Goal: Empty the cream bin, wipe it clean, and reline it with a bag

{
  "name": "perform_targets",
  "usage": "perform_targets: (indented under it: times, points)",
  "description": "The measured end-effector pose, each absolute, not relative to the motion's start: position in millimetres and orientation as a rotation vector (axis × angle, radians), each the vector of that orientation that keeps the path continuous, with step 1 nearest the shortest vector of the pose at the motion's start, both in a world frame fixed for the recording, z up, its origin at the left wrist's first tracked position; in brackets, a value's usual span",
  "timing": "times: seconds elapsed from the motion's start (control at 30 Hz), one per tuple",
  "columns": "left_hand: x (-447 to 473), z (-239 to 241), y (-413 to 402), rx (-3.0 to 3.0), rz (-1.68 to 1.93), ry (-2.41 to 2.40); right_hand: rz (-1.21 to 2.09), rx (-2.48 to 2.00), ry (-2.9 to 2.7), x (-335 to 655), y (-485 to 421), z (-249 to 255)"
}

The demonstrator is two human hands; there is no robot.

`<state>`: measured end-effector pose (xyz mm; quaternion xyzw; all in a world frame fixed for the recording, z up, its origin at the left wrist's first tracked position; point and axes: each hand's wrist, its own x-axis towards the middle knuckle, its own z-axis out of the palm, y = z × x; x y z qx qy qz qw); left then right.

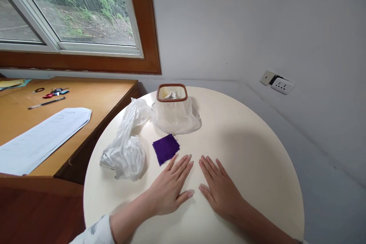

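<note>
My left hand [171,188] lies flat on the round cream table [246,122], fingers stretched forward and thumb apart. Just beyond its fingertips is a folded purple cloth [166,149], close to the little finger. Facing it, my right hand [219,188] also rests palm down with fingers extended and nothing under it that I can see. A crumpled white plastic bag [130,156] sits left of the cloth. Behind the cloth stands a small bin [171,101] with a brown rim and a white liner draped over its sides; some crumpled whitish stuff shows inside.
A wooden desk [114,89] adjoins on the left, bearing papers [48,137], a pen-like stick [46,103] and keys [57,91]. A window [77,7] is above it. The wall behind the table carries a power socket [283,85] on the right.
</note>
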<state>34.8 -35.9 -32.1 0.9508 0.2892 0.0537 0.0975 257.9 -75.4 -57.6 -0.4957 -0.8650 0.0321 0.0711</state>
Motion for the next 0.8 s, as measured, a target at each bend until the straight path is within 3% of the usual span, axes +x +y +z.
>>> perform_targets:
  times: [0.43,0.8]
  points:
    - [37,-29,-34,2.779,0.041,0.818,0.329,-1.517,-2.672,261,-72,-51]
    - [49,-7,-26,2.584,-0.252,0.822,0.979,-1.633,-2.817,259,-57,-15]
